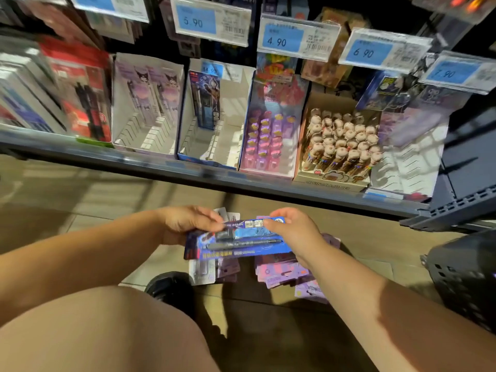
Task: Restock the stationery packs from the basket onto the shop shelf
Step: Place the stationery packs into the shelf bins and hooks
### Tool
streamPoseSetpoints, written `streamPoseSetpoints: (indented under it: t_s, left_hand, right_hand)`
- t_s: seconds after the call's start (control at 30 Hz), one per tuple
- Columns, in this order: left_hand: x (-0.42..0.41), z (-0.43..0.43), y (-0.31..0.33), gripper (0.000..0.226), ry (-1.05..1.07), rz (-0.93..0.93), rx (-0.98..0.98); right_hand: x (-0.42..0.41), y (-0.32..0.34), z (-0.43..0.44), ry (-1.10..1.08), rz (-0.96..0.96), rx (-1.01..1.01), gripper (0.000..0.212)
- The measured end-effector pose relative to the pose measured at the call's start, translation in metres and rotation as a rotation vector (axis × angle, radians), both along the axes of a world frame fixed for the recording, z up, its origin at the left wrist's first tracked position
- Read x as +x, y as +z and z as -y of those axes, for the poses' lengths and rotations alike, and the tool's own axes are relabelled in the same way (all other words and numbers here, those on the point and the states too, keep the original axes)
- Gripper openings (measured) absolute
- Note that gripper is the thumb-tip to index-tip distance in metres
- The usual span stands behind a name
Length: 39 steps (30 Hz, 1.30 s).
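A blue pen pack [241,244] lies flat between both hands, low in front of the shelf. My left hand [185,224] grips its left end, with more packs held under it. My right hand [290,228] pinches the pack's top right edge. Several purple and white packs [279,272] lie on the floor beneath. On the shelf [214,178], a white display box [230,103] holds one matching blue pack [205,99] at its back. The dark basket [467,280] stands on the floor at the right.
Left of that box is a white box with purple character packs [150,89]. To its right stand a pink box of small items [271,130] and a box of plush-topped pens [341,140]. Price tags [212,21] hang above. My knee [94,331] and a black shoe [171,288] are below.
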<state>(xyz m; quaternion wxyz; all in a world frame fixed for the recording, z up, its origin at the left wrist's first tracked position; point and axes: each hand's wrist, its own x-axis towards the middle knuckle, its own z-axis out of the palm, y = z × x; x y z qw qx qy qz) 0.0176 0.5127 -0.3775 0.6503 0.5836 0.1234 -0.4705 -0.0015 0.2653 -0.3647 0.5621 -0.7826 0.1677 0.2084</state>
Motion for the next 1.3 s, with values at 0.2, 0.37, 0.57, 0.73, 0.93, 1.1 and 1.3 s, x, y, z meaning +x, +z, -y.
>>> streamPoseSetpoints:
  t_s: [0.2,0.37,0.57,0.73,0.93,1.1,1.3]
  left_hand:
    - [-0.017,-0.03,-0.01,0.028,0.599,-0.173,-0.177]
    - [-0.051,-0.006,-0.017,0.021,0.346,-0.199,-0.128]
    - [-0.042,-0.018,-0.028,0.023,0.571,-0.087,0.08]
    - [-0.039,-0.041,-0.037,0.027,0.625,-0.028,0.23]
    - [-0.035,-0.062,-0.053,0.032,0.596,-0.012,0.383]
    - [-0.032,-0.065,-0.043,0.041,0.141,0.095,0.946]
    - [-0.003,-0.008,0.004,0.033,-0.199,0.384,1.001]
  right_hand:
    - [-0.01,-0.005,-0.039,-0.181,-0.166,0.245,0.021]
    - [-0.029,-0.015,-0.08,-0.024,-0.19,0.162,0.028]
    - [-0.034,-0.014,-0.104,0.247,-0.301,0.065,0.028]
    - [-0.027,-0.001,-0.11,0.495,-0.314,-0.027,0.045]
    - [-0.016,0.005,-0.116,0.513,-0.238,-0.091,0.036]
    - [-0.009,0.005,-0.11,0.407,-0.198,-0.043,0.026]
    - [-0.001,0.017,-0.077,0.226,-0.107,-0.127,0.019]
